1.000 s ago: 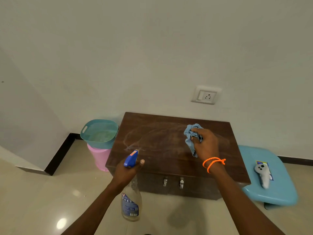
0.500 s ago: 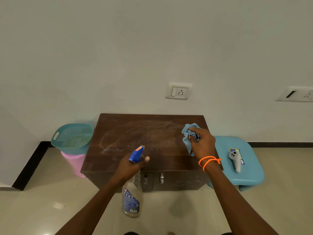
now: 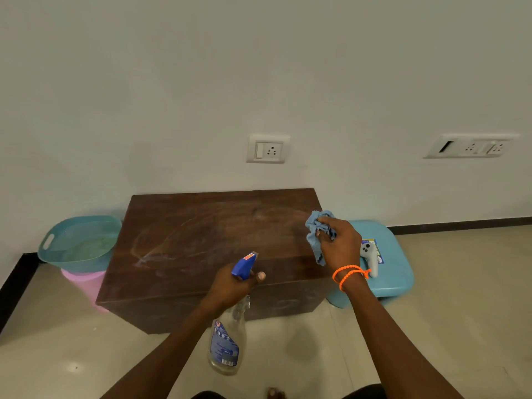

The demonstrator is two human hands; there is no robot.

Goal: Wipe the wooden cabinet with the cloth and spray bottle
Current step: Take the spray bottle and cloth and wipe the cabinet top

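Observation:
A low dark wooden cabinet (image 3: 207,249) stands against the wall, its top streaked with pale smears. My left hand (image 3: 233,286) grips the blue trigger head of a clear spray bottle (image 3: 226,347), held over the cabinet's front edge with the nozzle aimed at the top. My right hand (image 3: 339,246), with orange bands on the wrist, clutches a crumpled light-blue cloth (image 3: 316,231) above the cabinet's right end. Whether the cloth touches the wood I cannot tell.
A teal basin (image 3: 51,243) sits on a pink bucket (image 3: 86,283) left of the cabinet. To the right, a light-blue stool (image 3: 397,254) carries a white controller (image 3: 370,256). Wall sockets (image 3: 267,149) hang above. Glossy tiled floor lies in front.
The view has swung, so the cabinet sits more centred. My right hand with the cloth now hangs at the cabinet's right end. The left hand keeps the bottle in much the same pose.

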